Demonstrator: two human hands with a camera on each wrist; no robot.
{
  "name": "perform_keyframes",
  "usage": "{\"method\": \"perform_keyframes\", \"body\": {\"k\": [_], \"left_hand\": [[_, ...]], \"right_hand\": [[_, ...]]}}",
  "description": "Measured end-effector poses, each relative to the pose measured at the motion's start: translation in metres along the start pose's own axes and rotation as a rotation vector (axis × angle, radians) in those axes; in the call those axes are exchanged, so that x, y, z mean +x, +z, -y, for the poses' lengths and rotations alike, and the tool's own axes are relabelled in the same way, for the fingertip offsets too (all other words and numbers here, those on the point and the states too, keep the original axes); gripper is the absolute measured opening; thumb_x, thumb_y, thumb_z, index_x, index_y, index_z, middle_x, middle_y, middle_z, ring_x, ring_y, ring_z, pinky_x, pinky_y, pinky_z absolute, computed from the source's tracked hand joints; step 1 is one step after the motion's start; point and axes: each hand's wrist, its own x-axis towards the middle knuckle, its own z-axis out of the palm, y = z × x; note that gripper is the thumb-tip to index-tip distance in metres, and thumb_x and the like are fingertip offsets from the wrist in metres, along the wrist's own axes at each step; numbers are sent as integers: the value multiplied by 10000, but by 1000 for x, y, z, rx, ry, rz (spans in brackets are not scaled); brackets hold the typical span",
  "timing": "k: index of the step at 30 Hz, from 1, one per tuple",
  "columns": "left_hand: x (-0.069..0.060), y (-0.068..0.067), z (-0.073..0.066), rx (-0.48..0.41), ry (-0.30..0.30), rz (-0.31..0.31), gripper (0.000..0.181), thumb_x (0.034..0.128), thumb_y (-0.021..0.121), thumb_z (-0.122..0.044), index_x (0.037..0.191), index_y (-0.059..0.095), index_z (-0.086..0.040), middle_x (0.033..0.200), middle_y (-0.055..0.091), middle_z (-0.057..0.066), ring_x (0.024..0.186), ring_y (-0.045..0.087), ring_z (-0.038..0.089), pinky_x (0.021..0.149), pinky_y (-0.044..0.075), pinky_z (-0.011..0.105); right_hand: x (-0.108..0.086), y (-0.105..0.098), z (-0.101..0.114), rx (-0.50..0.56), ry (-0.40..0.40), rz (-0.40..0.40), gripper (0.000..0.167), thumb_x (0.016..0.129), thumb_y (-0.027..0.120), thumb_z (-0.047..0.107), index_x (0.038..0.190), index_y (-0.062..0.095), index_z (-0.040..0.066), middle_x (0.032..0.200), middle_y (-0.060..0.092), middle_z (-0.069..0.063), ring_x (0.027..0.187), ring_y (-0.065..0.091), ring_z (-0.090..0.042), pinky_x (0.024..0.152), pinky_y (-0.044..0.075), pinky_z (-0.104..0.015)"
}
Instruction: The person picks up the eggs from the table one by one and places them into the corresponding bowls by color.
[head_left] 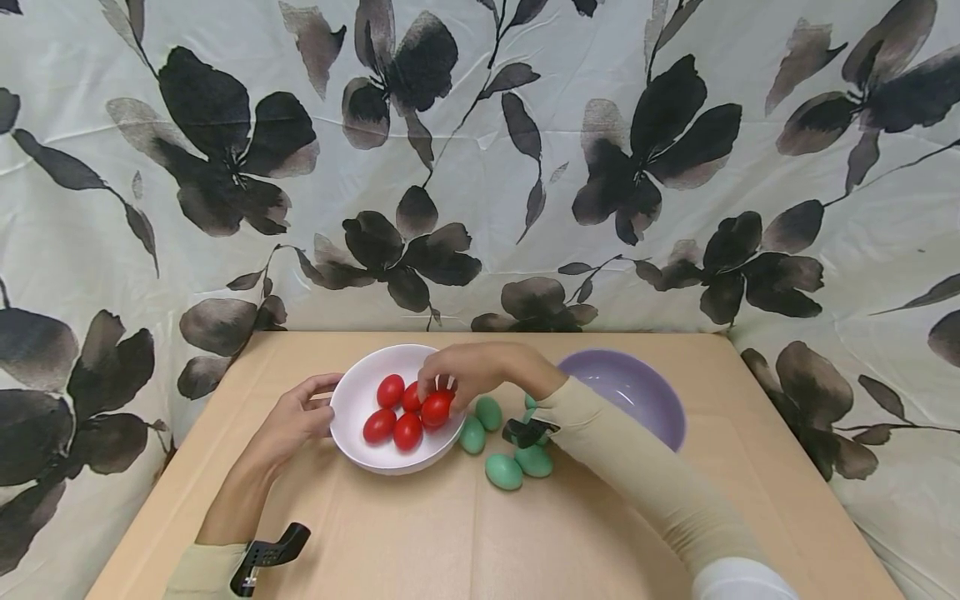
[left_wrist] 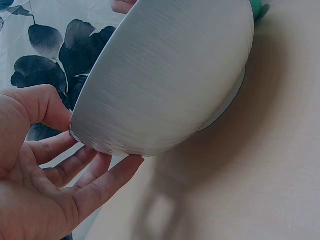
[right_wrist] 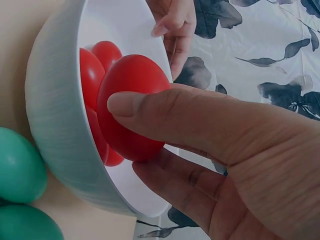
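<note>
Work looks partway along, red eggs (head_left: 407,432) in the white bowl (head_left: 354,408), whose nine-o'clock rim the left hand (head_left: 295,414) pinches, the right hand (head_left: 467,372) gripping one in its fingers toward three o'clock (green eggs (head_left: 503,472), toward four o'clock on the counter (head_left: 405,533), seemingly left).

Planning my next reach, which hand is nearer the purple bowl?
Right. The right hand pinches a red egg left of the purple bowl; the left hand, holding the white bowl, is farther left.

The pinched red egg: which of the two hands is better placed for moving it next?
Probably the right. The right hand pinches this red egg, while the left hand holds the white bowl by its rim.
</note>
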Motion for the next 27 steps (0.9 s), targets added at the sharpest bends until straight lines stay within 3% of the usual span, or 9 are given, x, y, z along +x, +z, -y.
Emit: {"method": "perform_keyframes", "body": {"k": [4,17,27], "left_hand": [[-1,-1,-1,3,-5,3,609,907,529,31,1503,410,-5,1492,448,292,1183,624,328,806,612,375],[-2,-4,0,0,-9,18,618,912,530,26,1514,400,-21,1511,432,277,1217,602,367,809,613,382],[-4,-6,2,-1,6,24,617,905,521,49,1508,401,-8,1498,437,290,1164,635,322,766,616,350]], "right_hand": [[2,3,5,2,1,10,375,830,808,43,1162,700,179,1140,635,63,1059,595,-91,934,551,-264],[14,19,9,-54,27,45,379,830,814,63,1162,717,216,1149,641,83,1065,581,-78,876,524,-175],[17,24,16,-67,26,64,373,836,807,67,1179,737,196,1173,652,80,1097,567,-69,897,510,-167]]}}
